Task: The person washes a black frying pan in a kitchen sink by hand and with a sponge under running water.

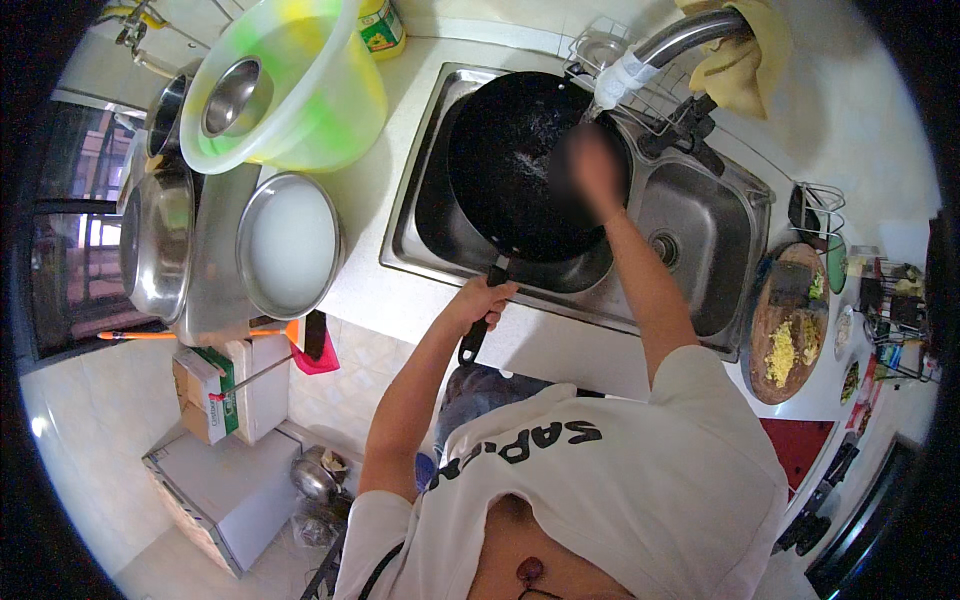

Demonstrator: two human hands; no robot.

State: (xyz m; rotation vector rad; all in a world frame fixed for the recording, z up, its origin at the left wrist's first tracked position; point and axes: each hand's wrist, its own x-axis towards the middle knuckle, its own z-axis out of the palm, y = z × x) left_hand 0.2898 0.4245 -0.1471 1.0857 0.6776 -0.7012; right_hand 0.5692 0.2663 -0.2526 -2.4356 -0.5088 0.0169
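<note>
A black wok [517,180] lies over the large left basin of the stainless steel double sink [405,247]. Around its black handle [474,337] my left hand [484,300] is closed. My right hand [596,169] is over the right part of the wok's inside, below the faucet [686,37]. That hand is blurred, so its fingers and anything in them cannot be made out. Water runs from the cloth-wrapped faucet end [619,79] near this hand, and wet streaks show on the wok's dark surface.
At left are a large plastic tub [360,112] with a metal bowl [232,97] inside, and a metal basin of whitish liquid [292,240]. Right of the sink, a round cutting board [765,322] bears a cleaver [799,283] and chopped yellow food [781,356]. A wire rack [652,109] stands behind.
</note>
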